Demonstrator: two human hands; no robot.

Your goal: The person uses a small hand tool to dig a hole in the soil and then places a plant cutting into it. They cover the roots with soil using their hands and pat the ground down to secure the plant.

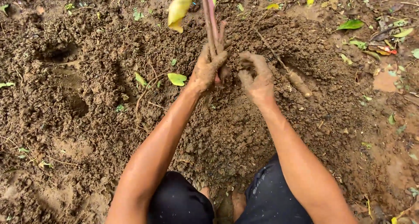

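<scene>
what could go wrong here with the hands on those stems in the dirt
1. The left hand, caked in mud, grips the thin reddish plant stems low down; wet fingers could slip, or the stems might snap.
2. The right hand presses into the loose brown soil beside the base, where a hidden root or stone could scrape it.
3. The pale brown exposed root lies close to the right hand and might get knocked or broken.

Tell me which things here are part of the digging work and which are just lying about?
In hand:
left hand gripping reddish plant stems
right hand in the loose soil
exposed root

Lying about:
fallen green leaf
leaf litter
</scene>
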